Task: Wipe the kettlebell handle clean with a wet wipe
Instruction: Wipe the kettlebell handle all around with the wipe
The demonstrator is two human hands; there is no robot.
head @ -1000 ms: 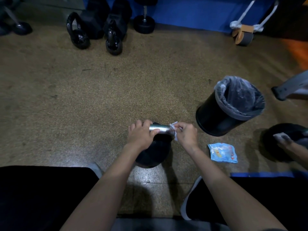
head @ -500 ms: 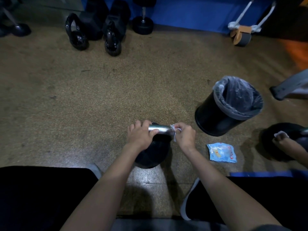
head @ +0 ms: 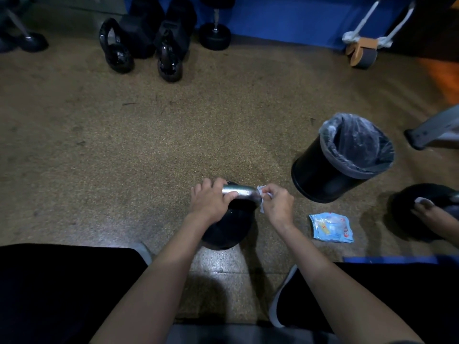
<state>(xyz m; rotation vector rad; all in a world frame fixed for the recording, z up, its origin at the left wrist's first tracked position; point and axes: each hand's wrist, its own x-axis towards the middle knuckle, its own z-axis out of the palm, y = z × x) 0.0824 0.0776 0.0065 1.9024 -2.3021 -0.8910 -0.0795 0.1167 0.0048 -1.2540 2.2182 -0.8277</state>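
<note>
A black kettlebell (head: 227,229) stands on the floor in front of me, its shiny metal handle (head: 244,192) running left to right. My left hand (head: 211,202) grips the handle's left end. My right hand (head: 278,204) is closed on a small white wet wipe (head: 261,194) and presses it against the handle's right bend. Most of the wipe is hidden inside my fingers.
A black bin with a plastic liner (head: 345,157) stands to the right. A light blue wipes packet (head: 331,227) lies by my right forearm. Another person's hand (head: 433,212) rests on a second kettlebell at the far right. More kettlebells (head: 116,49) and dumbbells line the back wall.
My right hand with the wipe has shifted slightly along the handle's right bend. The left hand keeps the same grip. The view has tilted a little.
</note>
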